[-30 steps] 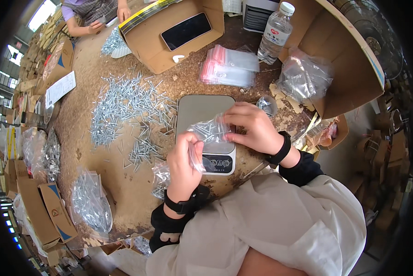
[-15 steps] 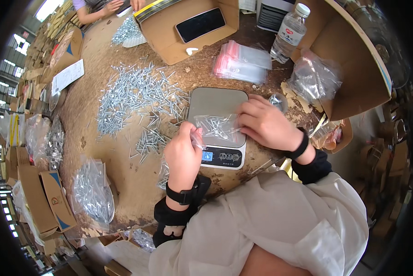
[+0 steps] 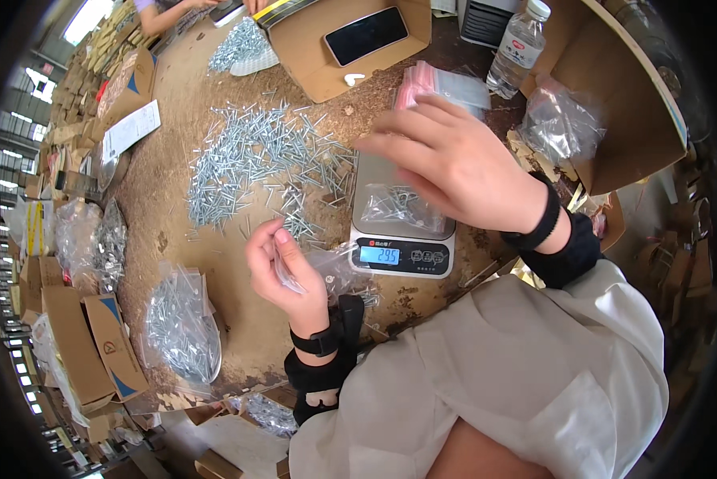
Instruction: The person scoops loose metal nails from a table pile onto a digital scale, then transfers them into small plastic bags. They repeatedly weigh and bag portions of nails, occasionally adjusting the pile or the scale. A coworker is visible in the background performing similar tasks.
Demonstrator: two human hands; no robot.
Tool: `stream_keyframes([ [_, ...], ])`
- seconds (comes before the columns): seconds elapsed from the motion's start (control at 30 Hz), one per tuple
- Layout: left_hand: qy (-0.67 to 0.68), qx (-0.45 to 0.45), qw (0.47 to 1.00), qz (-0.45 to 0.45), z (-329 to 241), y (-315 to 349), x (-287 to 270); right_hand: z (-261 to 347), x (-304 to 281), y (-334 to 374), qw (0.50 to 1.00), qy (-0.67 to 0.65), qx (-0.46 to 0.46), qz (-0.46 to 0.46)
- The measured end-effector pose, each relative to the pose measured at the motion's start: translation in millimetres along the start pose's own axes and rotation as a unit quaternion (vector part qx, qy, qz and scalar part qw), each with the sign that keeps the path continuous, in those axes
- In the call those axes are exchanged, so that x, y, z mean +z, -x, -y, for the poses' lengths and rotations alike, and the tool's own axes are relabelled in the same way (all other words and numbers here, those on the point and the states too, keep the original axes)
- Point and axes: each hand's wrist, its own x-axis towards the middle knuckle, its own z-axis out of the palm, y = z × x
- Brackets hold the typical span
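A clear bag of silvery screws [image 3: 402, 209] lies on the pan of a digital kitchen scale [image 3: 402, 254] with a lit blue display. My right hand [image 3: 454, 156] is above the pan, fingers stretched and slightly blurred, apparently holding nothing. To the left of the scale, my left hand [image 3: 287, 267] is curled, with thin clear plastic, seemingly a bag, between thumb and fingers. Just beside that wrist, another clear bag [image 3: 338, 271] with some screws rests against the scale's left side. Beyond my left hand spreads a large loose pile of screws [image 3: 251, 160].
A big filled bag [image 3: 183, 327] sits at the table's left front. At the back are a carton [image 3: 310, 76] holding a phone [image 3: 366, 36], empty zip bags [image 3: 462, 89], a water bottle [image 3: 518, 52] and an open box [image 3: 630, 104]. Another person's arm [image 3: 163, 17] shows far left.
My right hand has let go of the bag on the scale and lifted toward the far left. My left hand has left that bag and moved left off the scale. The view has shifted slightly.
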Motion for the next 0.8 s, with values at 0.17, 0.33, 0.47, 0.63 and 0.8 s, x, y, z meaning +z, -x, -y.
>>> stream_keyframes([
  [0.17,0.031,0.025,0.998,0.042,-7,7,-1,-15,4,50,0.992,-0.018,0.043,0.117],
  [0.33,0.007,0.107,0.979,0.175,-13,9,-3,-25,14,73,0.987,-0.037,0.1,0.123],
  [0.47,-0.02,0.173,0.943,0.282,-13,15,16,-24,26,69,0.988,-0.063,0.056,0.128],
  [0.63,-0.092,0.183,0.916,0.345,-11,22,20,-4,25,62,0.995,-0.092,0.019,0.039],
  [0.8,0.012,0.164,0.96,0.228,-16,21,12,15,7,56,0.987,-0.143,0.071,0.0],
])
